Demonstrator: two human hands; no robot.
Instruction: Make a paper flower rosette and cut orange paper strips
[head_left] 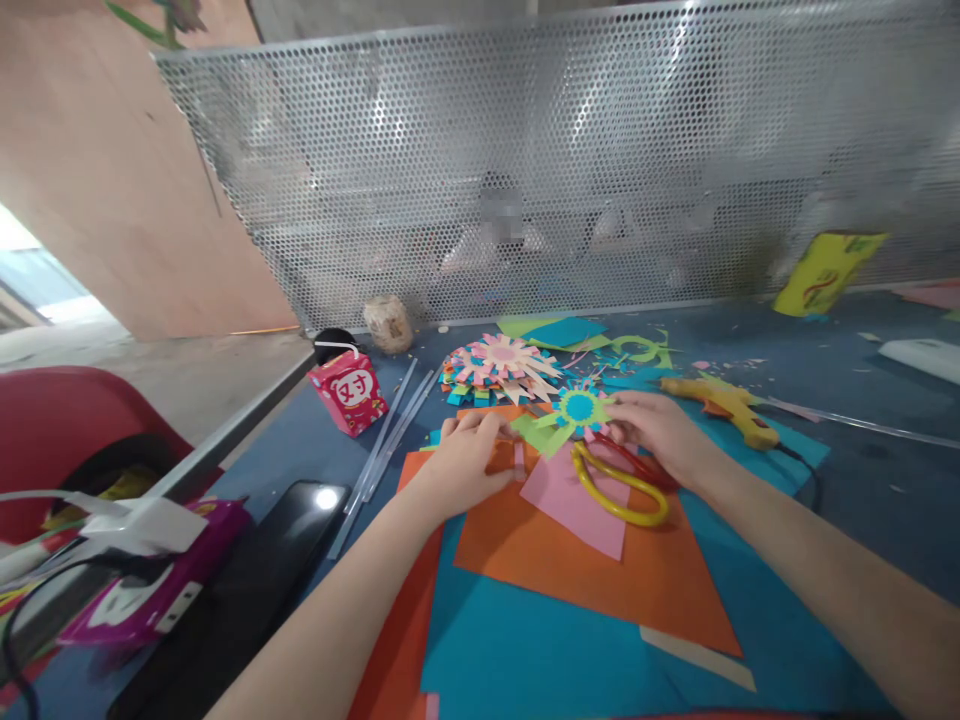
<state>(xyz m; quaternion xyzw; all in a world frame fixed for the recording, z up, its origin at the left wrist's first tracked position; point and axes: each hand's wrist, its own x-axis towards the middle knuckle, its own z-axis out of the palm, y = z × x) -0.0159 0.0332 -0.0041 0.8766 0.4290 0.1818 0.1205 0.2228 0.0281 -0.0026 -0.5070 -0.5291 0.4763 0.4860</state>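
Note:
My right hand (649, 425) pinches the edge of a paper flower (580, 407) with a blue centre and green ribbon-like tails. Just left of it, my left hand (469, 460) rests over the orange paper (600, 580), thumb and fingers apart, holding nothing I can see. A small pink strip (519, 462) lies by its thumb. Beneath the flower are scissors with yellow and red handles (622, 505), lying on a pink paper piece (551, 500). Their blades are mostly hidden. Behind my hands sits a stack of finished-looking paper rosettes (499, 365) in pink, blue and cream.
A yellow glue gun (724, 405) lies at right, with clear glue sticks (386, 440) at left. Near them stand a red drink carton (349, 390) and a black phone (300, 530). A purple pack (161, 570) carries a white plug. A perforated metal screen (480, 150) borders the back.

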